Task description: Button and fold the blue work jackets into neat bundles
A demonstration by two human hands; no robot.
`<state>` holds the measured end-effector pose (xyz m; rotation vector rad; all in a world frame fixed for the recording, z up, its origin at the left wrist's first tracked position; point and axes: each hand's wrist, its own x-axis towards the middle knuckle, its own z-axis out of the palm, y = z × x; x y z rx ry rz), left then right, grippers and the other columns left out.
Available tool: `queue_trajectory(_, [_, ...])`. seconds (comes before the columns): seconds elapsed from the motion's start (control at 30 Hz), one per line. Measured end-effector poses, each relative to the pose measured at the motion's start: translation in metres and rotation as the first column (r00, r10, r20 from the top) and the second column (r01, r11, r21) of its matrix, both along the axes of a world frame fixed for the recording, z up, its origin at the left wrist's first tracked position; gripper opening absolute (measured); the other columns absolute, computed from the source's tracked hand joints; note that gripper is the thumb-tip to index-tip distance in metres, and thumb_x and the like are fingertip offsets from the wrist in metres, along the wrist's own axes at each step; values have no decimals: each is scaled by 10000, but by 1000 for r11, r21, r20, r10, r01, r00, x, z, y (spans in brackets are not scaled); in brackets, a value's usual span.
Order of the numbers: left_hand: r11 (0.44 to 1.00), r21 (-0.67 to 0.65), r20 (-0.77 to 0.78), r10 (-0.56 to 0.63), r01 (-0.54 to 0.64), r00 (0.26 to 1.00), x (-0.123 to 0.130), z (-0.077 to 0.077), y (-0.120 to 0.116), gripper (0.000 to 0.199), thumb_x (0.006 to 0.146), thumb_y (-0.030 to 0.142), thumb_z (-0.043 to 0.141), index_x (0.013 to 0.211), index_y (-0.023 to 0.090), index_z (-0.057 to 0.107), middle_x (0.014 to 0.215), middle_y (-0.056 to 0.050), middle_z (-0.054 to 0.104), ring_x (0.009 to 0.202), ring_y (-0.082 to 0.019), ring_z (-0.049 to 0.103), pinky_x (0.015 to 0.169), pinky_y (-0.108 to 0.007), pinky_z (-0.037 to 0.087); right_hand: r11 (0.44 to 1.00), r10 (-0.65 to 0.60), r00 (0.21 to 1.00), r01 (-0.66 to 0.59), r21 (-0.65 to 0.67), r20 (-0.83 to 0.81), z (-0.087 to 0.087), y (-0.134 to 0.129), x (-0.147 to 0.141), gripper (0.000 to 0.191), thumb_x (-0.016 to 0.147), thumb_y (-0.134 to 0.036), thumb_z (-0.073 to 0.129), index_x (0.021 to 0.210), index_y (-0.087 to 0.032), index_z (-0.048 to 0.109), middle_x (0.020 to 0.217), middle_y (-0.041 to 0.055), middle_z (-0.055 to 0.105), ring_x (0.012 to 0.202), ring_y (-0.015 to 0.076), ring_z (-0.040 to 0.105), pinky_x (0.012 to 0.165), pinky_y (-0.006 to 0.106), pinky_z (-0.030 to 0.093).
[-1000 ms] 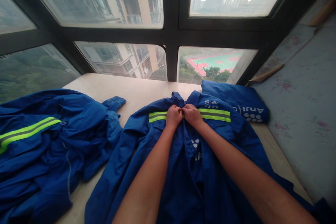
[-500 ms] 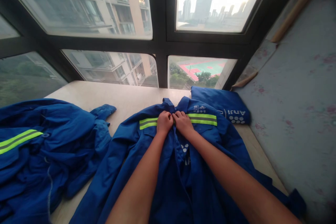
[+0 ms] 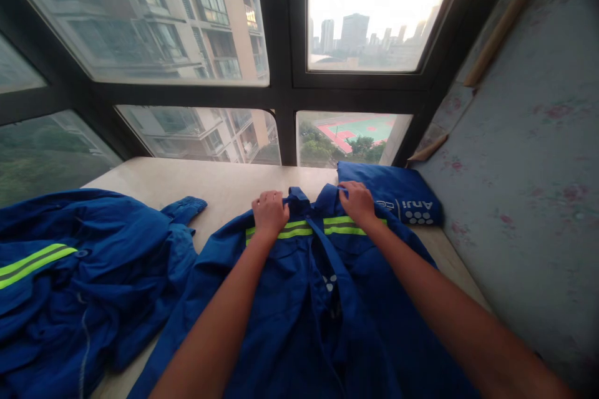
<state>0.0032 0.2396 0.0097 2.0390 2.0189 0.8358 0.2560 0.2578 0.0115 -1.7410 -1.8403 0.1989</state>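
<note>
A: Jacket (image 3: pixel 286 293)?
B: Spread on the sill (image 3: pixel 187 179), collar (image 3: pixel 326 201) toward the window (image 3: pixel 278 96).
A: Hands?
B: Apart; left hand (image 3: pixel 270 213) on one shoulder, right hand (image 3: pixel 357 203) at the collar. Grip unclear.
A: Surroundings?
B: Garment (image 3: pixel 121 249), left; bundle (image 3: pixel 393 186), upper right.

2 hands (image 3: pixel 270 212) (image 3: pixel 357 202), 2 spread blue garments (image 3: pixel 281 287) (image 3: pixel 107 262) and 1 blue bundle (image 3: pixel 393 187) are in view.
</note>
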Motion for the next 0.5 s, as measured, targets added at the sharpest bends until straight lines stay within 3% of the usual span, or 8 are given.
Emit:
queue_trajectory(0.07, [997, -75, 39, -5, 8, 999, -15, 7, 17, 196, 780, 268, 651, 944, 169, 690, 1105, -167, 698, 1212, -362, 505, 1014, -491, 332, 992, -65, 997, 61, -108, -35, 8, 15, 18, 277, 896, -287, 556, 1092, -159, 704, 1116, 145, 695, 1084, 288, 586, 893, 363, 416])
queue_trajectory(0.17, [976, -199, 148, -62, 91, 987, -33, 18, 36, 197, 704, 372, 707, 636, 194, 658, 640, -73, 677, 857, -297, 642, 811, -375, 452, 967, 13, 994, -41, -252, -109, 18, 28, 37, 237, 846, -359, 628, 759, -164, 731, 756, 79, 705, 819, 242, 643, 749, 304, 447])
queue_trajectory(0.27, [954, -212, 285, -145, 210, 947, -52, 40, 35, 237, 685, 431, 700, 624, 202, 683, 559, -34, 647, 681, -232, 631, 650, -301, 462, 951, 137, 973, -181, -252, -184, 37, 27, 56, 270, 816, -404, 643, 678, -186, 723, 677, 23, 688, 709, 192, 629, 674, 266, 447])
queue_trajectory(0.4, [960, -86, 397, -213, 267, 893, -79, 78, -7, 257, 725, 429, 671, 858, 218, 731, 812, -38, 734, 759, -200, 652, 706, -290, 500, 977, 185, 910, -213, -34, -372, 71, -13, 88, 300, 782, -456, 651, 880, -191, 753, 866, 46, 740, 807, 213, 650, 747, 308, 484])
queue_trajectory(0.5, [956, 36, 376, -283, 291, 883, -89, 81, -62, 149, 739, 336, 659, 841, 236, 702, 823, -30, 714, 780, -199, 655, 758, -312, 517, 974, 225, 884, -209, 84, -410, 72, -68, 105, 270, 764, -429, 683, 918, -215, 740, 912, 64, 737, 875, 244, 657, 814, 362, 499])
